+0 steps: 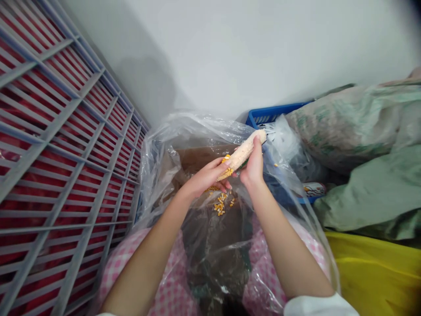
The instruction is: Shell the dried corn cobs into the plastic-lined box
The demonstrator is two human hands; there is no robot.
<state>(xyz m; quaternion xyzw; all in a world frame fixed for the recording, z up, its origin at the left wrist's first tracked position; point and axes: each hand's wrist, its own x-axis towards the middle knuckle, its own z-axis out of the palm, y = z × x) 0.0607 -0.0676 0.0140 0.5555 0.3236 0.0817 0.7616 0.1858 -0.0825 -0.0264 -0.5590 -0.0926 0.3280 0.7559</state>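
Observation:
A corn cob (242,152), mostly stripped pale with a few yellow kernels left at its lower end, is held tilted over a clear plastic bag (171,145). My right hand (252,166) is wrapped round its upper part. My left hand (208,176) grips the lower end, thumb pressed on the remaining kernels. Loose yellow kernels (221,206) are falling or lying in the bag below my hands. A brown cardboard surface shows through the bag behind the cob.
A grey slatted crate wall (62,153) with red contents stands at the left. A blue basket (268,115), green woven sacks (358,127) and a yellow sack (375,272) crowd the right. A white wall is behind. Pink checked cloth (164,289) covers my lap.

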